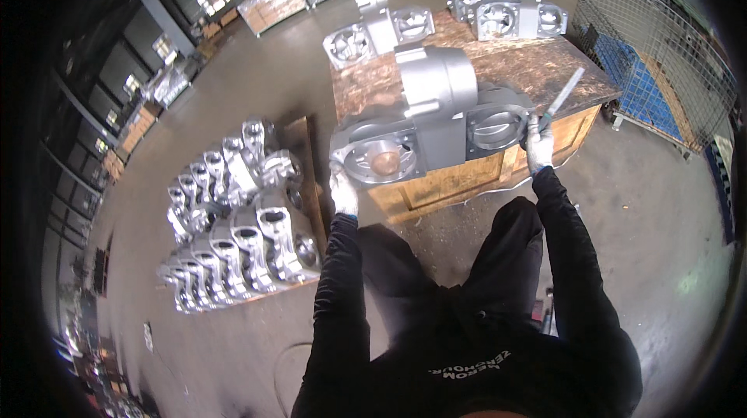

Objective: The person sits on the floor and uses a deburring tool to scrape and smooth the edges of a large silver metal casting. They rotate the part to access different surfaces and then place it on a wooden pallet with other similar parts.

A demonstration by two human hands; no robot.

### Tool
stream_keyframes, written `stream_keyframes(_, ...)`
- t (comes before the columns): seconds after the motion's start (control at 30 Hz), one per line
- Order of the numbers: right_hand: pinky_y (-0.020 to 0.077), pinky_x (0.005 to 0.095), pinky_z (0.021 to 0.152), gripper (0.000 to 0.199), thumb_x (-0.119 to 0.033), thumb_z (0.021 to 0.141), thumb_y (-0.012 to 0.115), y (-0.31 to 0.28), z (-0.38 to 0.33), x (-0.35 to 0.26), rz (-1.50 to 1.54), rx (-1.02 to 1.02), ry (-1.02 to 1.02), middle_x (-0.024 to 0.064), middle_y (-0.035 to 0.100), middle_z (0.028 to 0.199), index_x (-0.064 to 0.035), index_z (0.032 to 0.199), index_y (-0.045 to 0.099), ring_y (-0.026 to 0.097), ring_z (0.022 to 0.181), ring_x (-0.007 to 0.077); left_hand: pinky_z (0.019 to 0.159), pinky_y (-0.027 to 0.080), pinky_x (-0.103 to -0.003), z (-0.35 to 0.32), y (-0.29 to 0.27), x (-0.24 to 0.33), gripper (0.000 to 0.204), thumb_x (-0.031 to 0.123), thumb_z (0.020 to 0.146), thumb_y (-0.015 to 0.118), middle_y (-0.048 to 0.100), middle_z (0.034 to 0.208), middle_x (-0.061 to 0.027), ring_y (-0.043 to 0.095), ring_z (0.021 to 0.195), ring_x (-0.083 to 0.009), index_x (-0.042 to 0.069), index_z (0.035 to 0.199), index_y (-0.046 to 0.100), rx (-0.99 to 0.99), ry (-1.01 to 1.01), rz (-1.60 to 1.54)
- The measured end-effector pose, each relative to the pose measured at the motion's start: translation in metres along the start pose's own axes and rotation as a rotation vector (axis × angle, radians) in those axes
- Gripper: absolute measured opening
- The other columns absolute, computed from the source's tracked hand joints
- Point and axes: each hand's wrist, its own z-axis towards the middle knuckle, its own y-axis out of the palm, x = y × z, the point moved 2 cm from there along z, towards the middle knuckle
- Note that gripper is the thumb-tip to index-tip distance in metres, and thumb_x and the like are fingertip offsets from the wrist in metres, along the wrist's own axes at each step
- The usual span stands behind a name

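A large grey metal casting (pixel 440 134) with a round barrel and two ring-shaped ends is at the near edge of a wooden crate-like bench (pixel 513 60). My left hand (pixel 343 191), in a white glove, grips its left end. At the right end, my gloved right hand (pixel 539 147) is closed around the handle of what looks like a flat file (pixel 565 91), its pale blade pointing up and away. That hand is also against the casting; its fingertips are partly hidden.
Similar castings stand on the bench's far left (pixel 377 29) and far right (pixel 506 13). Rows of castings (pixel 241 239) sit on a low pallet on the floor to the left. A wire mesh cage (pixel 661 52) stands beyond the bench on the right. A thin cable (pixel 498 191) runs along the bench front.
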Motion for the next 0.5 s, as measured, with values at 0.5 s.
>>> stream_keyframes(0.5, 0.0436, 0.0287, 0.064, 0.040, -0.043, 0.101, 0.068, 0.053, 0.058, -0.076, -0.158, -0.064, 0.027, -0.0039, 0.057, 0.081, -0.0031, 0.101, 0.065, 0.050, 0.074, 0.0076, 0.108, 0.043, -0.045, 0.026, -0.003, 0.086, 0.107, 0.084, 0.097, 0.021, 0.068, 0.126, -0.0291, 0.061, 0.124, -0.0428, -0.008, 0.135, 0.060, 0.179, -0.020, 0.258)
